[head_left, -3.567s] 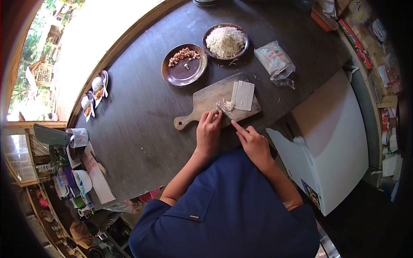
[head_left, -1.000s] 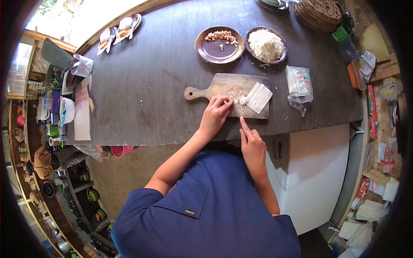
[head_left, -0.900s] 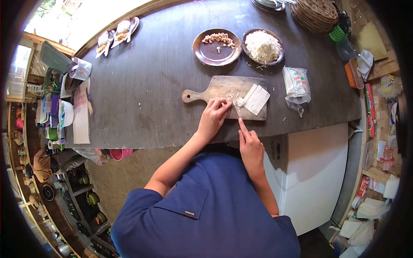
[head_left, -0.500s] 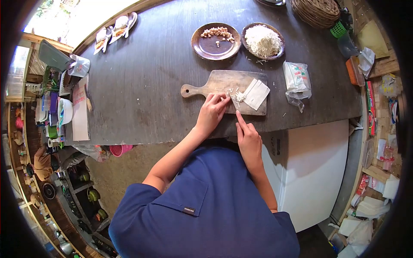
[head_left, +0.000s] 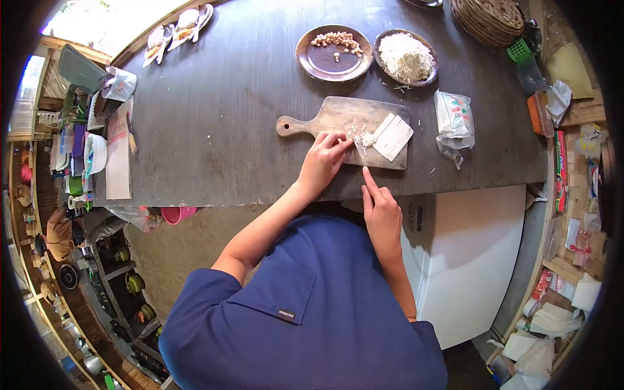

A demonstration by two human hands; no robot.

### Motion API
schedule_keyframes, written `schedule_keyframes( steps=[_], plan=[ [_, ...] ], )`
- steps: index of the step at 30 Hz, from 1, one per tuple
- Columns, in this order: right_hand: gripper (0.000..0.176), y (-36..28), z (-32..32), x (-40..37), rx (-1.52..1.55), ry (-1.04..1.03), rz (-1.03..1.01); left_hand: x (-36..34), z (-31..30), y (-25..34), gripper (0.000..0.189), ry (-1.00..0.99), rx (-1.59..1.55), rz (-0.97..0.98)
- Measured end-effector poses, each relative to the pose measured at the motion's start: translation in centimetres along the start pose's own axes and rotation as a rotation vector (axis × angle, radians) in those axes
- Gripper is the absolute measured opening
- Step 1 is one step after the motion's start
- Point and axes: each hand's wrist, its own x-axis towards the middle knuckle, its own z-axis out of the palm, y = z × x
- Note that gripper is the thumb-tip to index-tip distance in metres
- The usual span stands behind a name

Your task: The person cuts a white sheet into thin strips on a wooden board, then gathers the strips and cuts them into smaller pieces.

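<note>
A wooden cutting board [head_left: 331,112] with a handle lies near the table's front edge. Flat white slices [head_left: 394,137] overlap on its right side, beside a small heap of thin white shreds [head_left: 365,139]. My left hand [head_left: 323,159] rests at the board's front middle, fingertips pinched together next to the shreds; what they hold is hidden. Closed at the board's front edge is my right hand [head_left: 382,211], its index finger stretched along a knife [head_left: 361,156]. Only a thin line of the blade shows, slanting toward my left fingertips; the handle is covered by my palm.
Behind the board stand a brown plate [head_left: 316,67] with chopped brown pieces and another plate [head_left: 434,77] heaped with white shreds. A plastic packet [head_left: 455,120] lies to the right. Another knife [head_left: 132,136] rests on a flat board [head_left: 118,172] at left.
The camera view has shifted slightly, so the table's things appear higher and a little to the right. Both hands keep nearly the same pose at the board.
</note>
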Motion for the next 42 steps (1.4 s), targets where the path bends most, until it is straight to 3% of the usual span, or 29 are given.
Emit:
schedule_keyframes(
  steps=[26,42],
  plan=[
    [0.045,-0.3,0.3,0.0,0.062,0.01,0.015,-0.2,-0.1,0.9,0.032,-0.026,0.137,-0.002],
    [0.048,0.0,0.4,1.1,-0.005,-0.012,-0.014,-0.3,-0.2,0.7,0.041,-0.065,0.216,0.038]
  ],
)
